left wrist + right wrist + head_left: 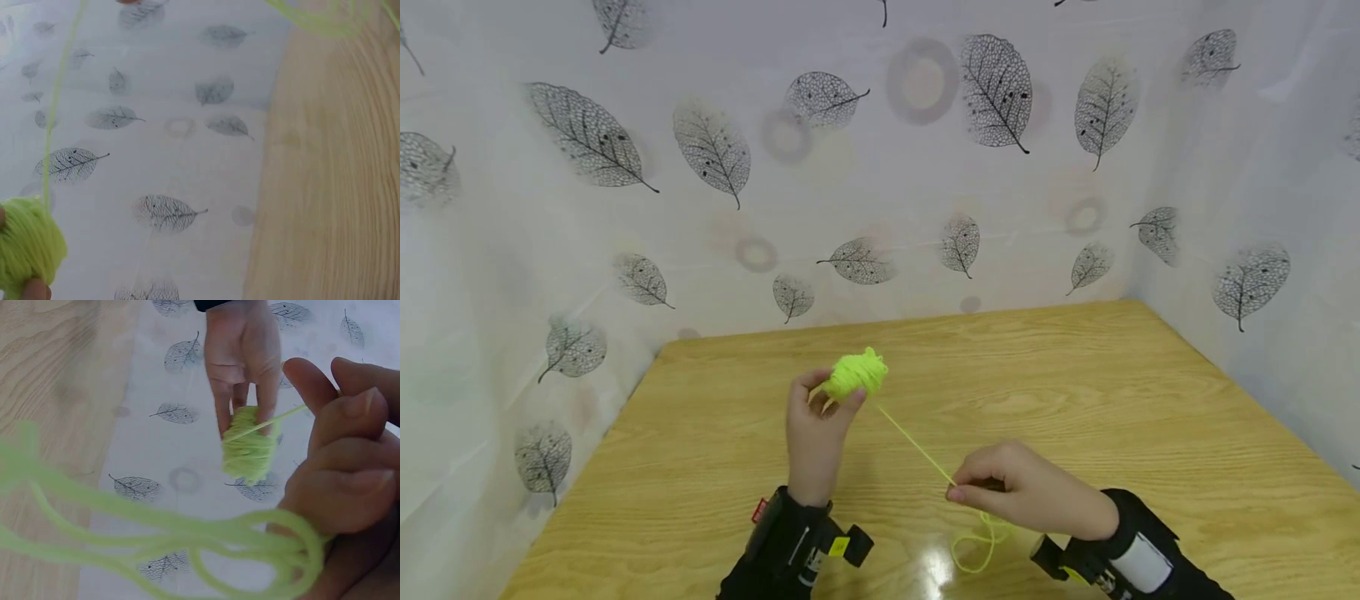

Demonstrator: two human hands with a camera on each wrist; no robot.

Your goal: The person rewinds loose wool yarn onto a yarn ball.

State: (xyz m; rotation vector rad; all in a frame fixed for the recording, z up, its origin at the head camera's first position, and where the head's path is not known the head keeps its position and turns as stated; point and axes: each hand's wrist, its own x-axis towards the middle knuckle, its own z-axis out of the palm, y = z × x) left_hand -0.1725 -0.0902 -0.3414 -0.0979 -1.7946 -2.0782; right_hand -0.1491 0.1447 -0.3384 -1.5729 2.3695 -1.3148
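A small ball of neon yellow-green yarn (856,373) is pinched between the thumb and fingers of my left hand (822,429), held up above the table. From the ball a taut strand (917,442) slants down to my right hand (1026,490), which pinches it between thumb and forefinger. Slack loops of yarn (977,550) hang below the right hand; in the right wrist view the loops (206,528) look large and blurred, close to the camera. The left wrist view catches only part of the ball (30,250) at its left edge, with fingertips on it.
The wood-grain table (700,467) spreads under both hands. Behind and beside it hangs a pale cloth (865,192) printed with dark leaves. Each wrist wears a black band with a small camera, such as the left camera (857,546).
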